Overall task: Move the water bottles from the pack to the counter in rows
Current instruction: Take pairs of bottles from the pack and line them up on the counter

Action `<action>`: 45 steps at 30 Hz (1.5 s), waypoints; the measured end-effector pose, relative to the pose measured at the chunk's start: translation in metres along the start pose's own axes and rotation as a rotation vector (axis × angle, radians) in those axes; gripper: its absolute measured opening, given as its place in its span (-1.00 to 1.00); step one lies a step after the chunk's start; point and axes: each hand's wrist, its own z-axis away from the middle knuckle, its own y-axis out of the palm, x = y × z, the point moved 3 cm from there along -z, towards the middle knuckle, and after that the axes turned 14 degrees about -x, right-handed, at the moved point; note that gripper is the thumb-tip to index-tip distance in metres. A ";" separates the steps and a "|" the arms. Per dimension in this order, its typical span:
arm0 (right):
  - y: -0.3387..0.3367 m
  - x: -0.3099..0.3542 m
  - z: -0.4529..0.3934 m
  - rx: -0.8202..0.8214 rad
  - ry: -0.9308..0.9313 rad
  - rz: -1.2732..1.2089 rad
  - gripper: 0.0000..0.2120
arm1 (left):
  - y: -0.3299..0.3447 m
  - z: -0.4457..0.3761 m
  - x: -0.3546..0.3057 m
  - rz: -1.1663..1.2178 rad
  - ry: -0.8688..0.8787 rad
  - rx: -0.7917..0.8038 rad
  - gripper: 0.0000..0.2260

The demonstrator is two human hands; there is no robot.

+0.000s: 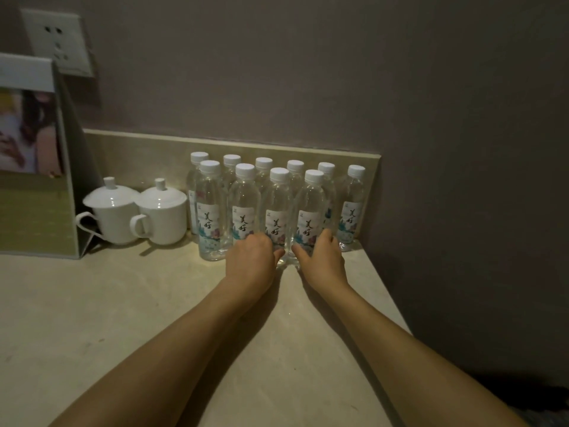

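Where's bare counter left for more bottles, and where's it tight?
Free: the wide counter in front of the front row of bottles and the cups, either side of the forearms. A short strip sits between the right hand and the counter's right edge. Crowded: the back strip along the backsplash, packed with two bottle rows, cups and a photo stand.

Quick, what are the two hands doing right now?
Left hand: fingers curled round the second front-row bottle, near its base.
Right hand: fingers curled round the fourth front-row bottle, near its base.

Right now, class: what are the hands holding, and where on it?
Each of the hands, left and right, grips a front-row bottle near its base.
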 end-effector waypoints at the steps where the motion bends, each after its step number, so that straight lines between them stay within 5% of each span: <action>1: 0.001 0.000 0.000 0.000 0.000 0.003 -0.39 | 0.001 -0.001 0.000 -0.008 -0.005 0.007 -0.64; 45: -0.003 0.008 -0.005 0.084 -0.050 0.085 -0.44 | 0.017 -0.013 -0.002 -0.005 0.030 0.113 -0.64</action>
